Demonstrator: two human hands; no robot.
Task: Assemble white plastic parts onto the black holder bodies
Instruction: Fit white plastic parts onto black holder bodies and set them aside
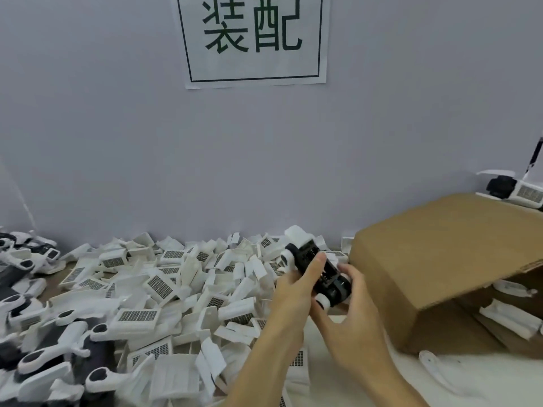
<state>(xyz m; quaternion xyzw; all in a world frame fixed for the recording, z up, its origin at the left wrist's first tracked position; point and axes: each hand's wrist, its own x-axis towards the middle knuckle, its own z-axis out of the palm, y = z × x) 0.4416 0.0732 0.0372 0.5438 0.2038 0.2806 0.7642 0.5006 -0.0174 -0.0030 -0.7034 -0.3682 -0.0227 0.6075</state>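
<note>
Head view: a black holder (pixel 320 274) with white ends is held up over the white parts pile (pixel 164 289), gripped by the left hand (pixel 293 289) and right hand (pixel 349 312). It could be dropped into the pile if a grip slips, or a white part could be pushed on crooked.

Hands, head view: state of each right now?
Left hand: grips the black holder body, thumb across its top.
Right hand: holds the same holder body at its near end, fingers curled round it.
</note>
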